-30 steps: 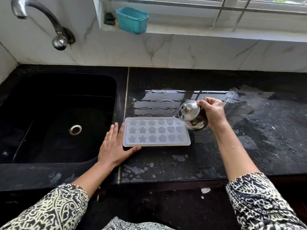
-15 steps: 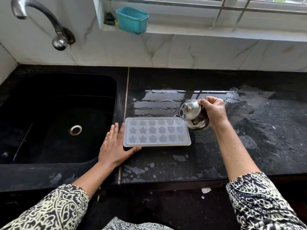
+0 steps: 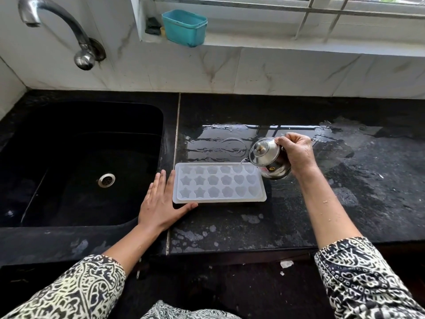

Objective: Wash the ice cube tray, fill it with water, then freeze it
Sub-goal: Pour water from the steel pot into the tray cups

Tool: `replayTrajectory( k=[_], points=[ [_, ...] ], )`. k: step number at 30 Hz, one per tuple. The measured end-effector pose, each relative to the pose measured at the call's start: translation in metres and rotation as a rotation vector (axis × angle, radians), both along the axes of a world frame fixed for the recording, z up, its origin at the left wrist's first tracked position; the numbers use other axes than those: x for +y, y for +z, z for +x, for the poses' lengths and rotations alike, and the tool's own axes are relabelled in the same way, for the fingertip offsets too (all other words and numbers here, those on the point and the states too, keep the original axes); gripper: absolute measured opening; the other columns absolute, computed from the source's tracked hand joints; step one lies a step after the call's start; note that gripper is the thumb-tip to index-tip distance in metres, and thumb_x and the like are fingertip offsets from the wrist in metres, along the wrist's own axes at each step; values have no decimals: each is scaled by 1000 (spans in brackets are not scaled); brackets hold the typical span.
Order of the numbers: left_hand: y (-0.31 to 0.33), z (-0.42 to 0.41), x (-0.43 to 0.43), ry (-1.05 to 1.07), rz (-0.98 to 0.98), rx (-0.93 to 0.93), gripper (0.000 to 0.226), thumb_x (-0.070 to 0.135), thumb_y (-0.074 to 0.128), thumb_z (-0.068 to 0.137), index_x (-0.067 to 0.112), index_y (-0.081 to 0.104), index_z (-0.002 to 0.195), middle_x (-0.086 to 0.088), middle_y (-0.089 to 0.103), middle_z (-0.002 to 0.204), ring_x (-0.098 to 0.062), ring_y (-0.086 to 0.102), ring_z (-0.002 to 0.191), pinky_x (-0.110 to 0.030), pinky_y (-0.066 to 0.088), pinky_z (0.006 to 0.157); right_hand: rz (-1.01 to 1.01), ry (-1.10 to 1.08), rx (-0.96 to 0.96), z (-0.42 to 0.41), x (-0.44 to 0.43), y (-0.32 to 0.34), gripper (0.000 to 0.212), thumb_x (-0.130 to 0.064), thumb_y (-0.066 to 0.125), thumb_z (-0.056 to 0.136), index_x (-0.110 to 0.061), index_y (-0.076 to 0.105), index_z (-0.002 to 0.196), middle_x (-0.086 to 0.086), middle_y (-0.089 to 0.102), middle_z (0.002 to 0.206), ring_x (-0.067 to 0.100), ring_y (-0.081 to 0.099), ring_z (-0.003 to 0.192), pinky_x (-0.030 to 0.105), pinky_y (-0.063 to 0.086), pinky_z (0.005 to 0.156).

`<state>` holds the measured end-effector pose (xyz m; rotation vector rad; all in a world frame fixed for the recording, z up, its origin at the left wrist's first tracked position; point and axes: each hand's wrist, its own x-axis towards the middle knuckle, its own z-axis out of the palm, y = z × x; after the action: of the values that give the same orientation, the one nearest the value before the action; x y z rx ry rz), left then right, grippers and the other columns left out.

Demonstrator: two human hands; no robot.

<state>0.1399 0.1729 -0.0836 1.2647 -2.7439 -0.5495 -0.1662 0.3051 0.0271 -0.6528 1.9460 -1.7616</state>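
Note:
A translucent white ice cube tray (image 3: pixel 219 183) with star, flower and heart cells lies flat on the black countertop (image 3: pixel 299 217), just right of the sink. My left hand (image 3: pixel 161 203) lies flat on the counter with straight fingers against the tray's left edge and the thumb along its front edge. My right hand (image 3: pixel 297 155) grips a small lidded steel pot (image 3: pixel 268 158), tilted left over the tray's far right corner. A thin stream of water runs from the pot's lip into the tray.
A black sink (image 3: pixel 80 162) with a steel drain (image 3: pixel 106 180) sits at left under a curved tap (image 3: pixel 66 31). A teal plastic tub (image 3: pixel 184 27) stands on the window ledge. Water pools on the countertop behind the tray (image 3: pixel 230 141).
My right hand has moved the pot slightly right and up and tilted it further toward the tray. My left hand and the tray have stayed where they were.

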Motion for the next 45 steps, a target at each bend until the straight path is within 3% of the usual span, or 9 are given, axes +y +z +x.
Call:
replayTrajectory(
  k=[5,10,14,20,23,29,35,40,45],
  points=[
    [1,0,0,-2,1,2,119,97,17,58,29,-23,148,-3,-16,160,-13,-19,145,-31,-10,117,-16,-15,-14,-4,1,-3,38,-4,62,84,-15,41,54,-6,43,48,8,39,46,17,37,47],
    [0,0,-1,-7,-4,-8,118,97,17,59,29,-25,147,-3,-17,160,-13,-20,145,-32,-10,118,-146,-57,-208,-8,2,-4,33,-1,61,83,-13,49,56,-8,54,49,8,48,50,21,43,54],
    [-1,0,-1,-5,-5,-5,118,98,17,59,30,-27,145,-3,-16,160,-13,-19,145,-33,-9,118,-238,-71,-315,-11,3,0,43,3,59,82,-18,58,45,-7,57,49,8,52,49,20,46,53],
    [-1,0,0,-3,-9,-6,118,97,17,59,30,-25,146,-2,-16,159,-13,-18,145,-32,-9,118,-232,-68,-282,-14,4,3,40,3,58,83,-18,58,49,-8,58,51,6,54,50,19,47,54],
    [-1,0,0,-1,-19,-6,116,97,17,60,30,-26,145,-3,-16,160,-13,-18,146,-31,-9,118,-198,-81,-240,-15,5,1,32,2,60,83,-14,48,58,-10,54,48,5,48,48,18,43,53],
    [-2,0,-1,-1,-20,-12,115,97,17,60,32,-28,143,-3,-15,160,-14,-17,146,-32,-8,119,-77,-9,-117,-15,6,-6,42,-4,64,82,-21,44,48,-3,49,51,10,43,50,22,40,52],
    [-2,-1,-1,0,-11,6,117,98,17,59,29,-27,143,-2,-14,160,-13,-17,146,-33,-7,119,11,23,-37,-9,1,-9,39,-7,63,84,-19,42,53,-2,45,54,10,42,50,21,39,49],
    [-3,0,-1,2,-5,6,118,98,17,58,29,-28,142,-1,-16,159,-12,-18,145,-32,-8,118,-37,5,-96,-10,-1,-12,38,-6,63,82,-17,42,53,-5,46,50,9,42,48,21,39,50],
    [-3,-1,-1,2,-7,10,118,98,17,58,29,-27,143,-2,-14,160,-13,-17,146,-32,-8,118,-199,-71,-315,-15,5,-10,38,2,59,83,-17,53,51,-7,55,51,9,51,51,22,46,54]
  ],
)
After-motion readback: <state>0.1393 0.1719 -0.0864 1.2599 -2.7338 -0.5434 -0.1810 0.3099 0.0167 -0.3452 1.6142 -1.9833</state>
